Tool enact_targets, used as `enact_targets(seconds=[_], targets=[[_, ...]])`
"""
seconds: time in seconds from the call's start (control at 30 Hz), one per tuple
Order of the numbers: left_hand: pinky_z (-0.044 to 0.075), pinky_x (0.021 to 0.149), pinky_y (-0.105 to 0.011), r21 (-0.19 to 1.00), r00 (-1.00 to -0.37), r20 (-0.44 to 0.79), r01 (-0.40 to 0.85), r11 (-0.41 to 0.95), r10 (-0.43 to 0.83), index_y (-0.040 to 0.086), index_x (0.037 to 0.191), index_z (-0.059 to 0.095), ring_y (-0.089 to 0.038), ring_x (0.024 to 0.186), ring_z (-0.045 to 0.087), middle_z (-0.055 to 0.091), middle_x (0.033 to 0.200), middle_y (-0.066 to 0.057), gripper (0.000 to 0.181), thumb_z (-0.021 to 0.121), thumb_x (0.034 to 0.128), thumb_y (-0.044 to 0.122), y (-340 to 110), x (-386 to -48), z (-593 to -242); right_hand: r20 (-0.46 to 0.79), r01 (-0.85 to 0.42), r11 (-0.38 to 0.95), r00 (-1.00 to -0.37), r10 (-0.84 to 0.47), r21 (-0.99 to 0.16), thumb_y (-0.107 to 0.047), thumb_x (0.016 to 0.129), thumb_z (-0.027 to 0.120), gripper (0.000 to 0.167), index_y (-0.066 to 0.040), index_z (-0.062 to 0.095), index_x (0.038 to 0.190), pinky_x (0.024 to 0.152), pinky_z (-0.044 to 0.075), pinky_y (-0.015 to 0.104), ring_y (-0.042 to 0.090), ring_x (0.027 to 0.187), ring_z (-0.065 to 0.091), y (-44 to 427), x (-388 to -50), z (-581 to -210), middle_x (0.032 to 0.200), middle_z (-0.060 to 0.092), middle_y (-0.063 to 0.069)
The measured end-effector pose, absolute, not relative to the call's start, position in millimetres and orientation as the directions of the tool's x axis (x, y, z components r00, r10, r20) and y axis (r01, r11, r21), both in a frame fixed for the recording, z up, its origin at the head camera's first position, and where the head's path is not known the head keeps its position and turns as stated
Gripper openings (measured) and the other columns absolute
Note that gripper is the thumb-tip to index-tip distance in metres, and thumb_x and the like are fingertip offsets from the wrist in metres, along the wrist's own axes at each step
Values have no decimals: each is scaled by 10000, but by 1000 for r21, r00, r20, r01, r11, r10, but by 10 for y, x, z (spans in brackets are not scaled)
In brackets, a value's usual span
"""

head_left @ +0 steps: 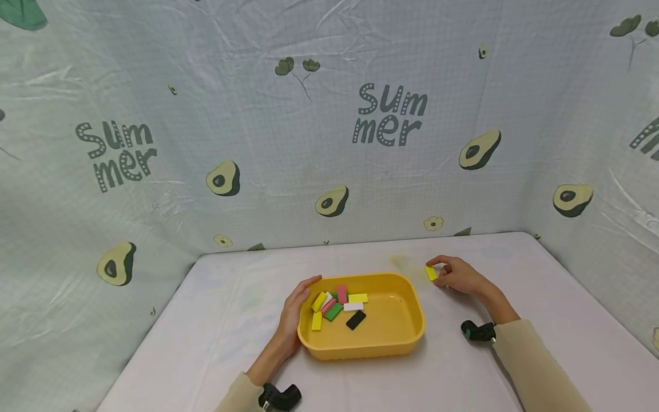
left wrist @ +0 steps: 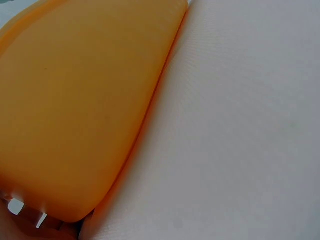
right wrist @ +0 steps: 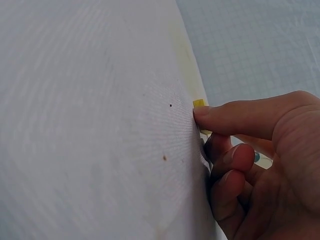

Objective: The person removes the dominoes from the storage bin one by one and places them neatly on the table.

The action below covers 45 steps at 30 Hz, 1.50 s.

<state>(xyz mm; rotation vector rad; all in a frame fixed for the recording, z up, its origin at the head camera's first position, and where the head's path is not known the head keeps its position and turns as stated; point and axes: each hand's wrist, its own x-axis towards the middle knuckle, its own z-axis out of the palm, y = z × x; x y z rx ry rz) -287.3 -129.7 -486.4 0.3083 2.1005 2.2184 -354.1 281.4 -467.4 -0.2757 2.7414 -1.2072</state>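
Observation:
My right hand (head_left: 460,276) is at the table's right side, past the tray. It pinches a yellow block (head_left: 431,273) between thumb and fingers, low over the cloth. In the right wrist view the thumb covers most of that yellow block (right wrist: 199,103). At the left end of the yellow plastic tray (head_left: 396,337), my left hand (head_left: 294,312) holds the wall, its fingers round the far corner. The left wrist view shows the tray's outer wall (left wrist: 85,110) with fingertips against it. Inside the tray lie several small blocks, among them a black one (head_left: 356,320) and a white one (head_left: 353,306).
Yellow, green and red blocks lie heaped toward the tray's left side, including a green block (head_left: 333,312) and a red block (head_left: 342,294). A white cloth covers the table (head_left: 231,320). Behind it hangs a printed curtain (head_left: 278,137) with avocados and lettering.

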Motion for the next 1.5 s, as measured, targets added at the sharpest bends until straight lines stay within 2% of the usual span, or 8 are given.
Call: enact_targets(seconds=[0.3,0.47,0.6,0.8,1.07,1.3,1.5], targets=[[257,1287,-516,995,-978,94,85,-60,188,100,1548,446,-327,1506,390,410,1631,-126,497,304,1115,297,-1262,-2885,-4845,-33,-140,624,-966,-256,-769,-133,920,728,617,-17,481,1473,574,439,242,164,647,483,2922,-3582,-4617,799,547,35],[272,1281,-517,995,-979,83,73,-62,186,90,1552,437,-326,1500,396,411,1626,-133,504,282,1121,301,-1269,-2876,-4854,-17,-155,622,-965,-261,-768,-160,965,693,587,-38,466,1492,534,439,254,159,566,461,2879,-3567,-4481,835,572,69],[266,1284,-512,995,-979,87,74,-72,184,95,1552,437,-318,1507,390,413,1626,-126,506,269,1126,309,-1283,-2871,-4857,62,-236,604,-954,-294,-762,-149,980,681,530,-37,498,1465,504,431,259,167,522,447,2713,-3521,-4294,854,593,134],[250,1288,-517,994,-977,98,86,-69,190,91,1556,431,-320,1514,380,407,1632,-117,513,272,1128,324,-1288,-2879,-4855,169,-342,539,-923,-345,-770,-151,980,686,446,-76,568,1403,480,427,251,142,522,447,2378,-3399,-4044,845,575,102],[277,1279,-509,995,-977,91,80,-68,191,98,1554,434,-320,1503,400,423,1621,-129,544,273,1129,397,-1292,-2884,-4850,178,-377,542,-906,-383,-751,-168,981,687,377,-85,607,1340,524,451,236,182,634,496,1905,-3142,-3846,831,562,64],[286,1277,-506,995,-978,85,74,-69,190,100,1551,438,-317,1496,409,429,1616,-131,535,265,1131,382,-1292,-2879,-4842,196,-386,560,-908,-370,-733,-204,960,726,340,-90,630,1266,531,396,212,160,616,464,1473,-3044,-3978,760,543,28],[281,1278,-514,995,-977,91,80,-60,194,83,1560,422,-321,1498,405,423,1619,-139,550,262,1132,388,-1288,-2876,-4853,133,-344,648,-926,-352,-680,-277,929,768,322,-104,667,1181,552,380,205,132,628,479,1219,-2998,-4173,726,541,-6]])
